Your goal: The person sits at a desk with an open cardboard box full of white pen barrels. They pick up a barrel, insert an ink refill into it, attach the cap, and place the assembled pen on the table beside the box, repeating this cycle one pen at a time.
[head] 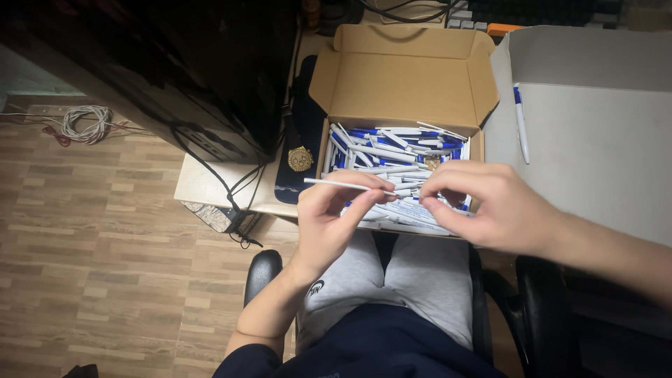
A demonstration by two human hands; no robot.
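Note:
An open cardboard box (402,77) in front of me holds several white and blue pens (392,150). My left hand (332,220) pinches a thin white pen refill (343,185) that points to the left. My right hand (483,203) hovers over the box's near right corner, fingertips pinched together close to the left hand's fingertips; whether it grips a small part is hidden. Both hands are above my lap.
A larger white box (595,140) stands to the right with one white and blue pen (520,122) inside. A gold wristwatch (300,159) lies on a dark pad left of the cardboard box. Black equipment (175,70) with cables fills the left; wood floor below.

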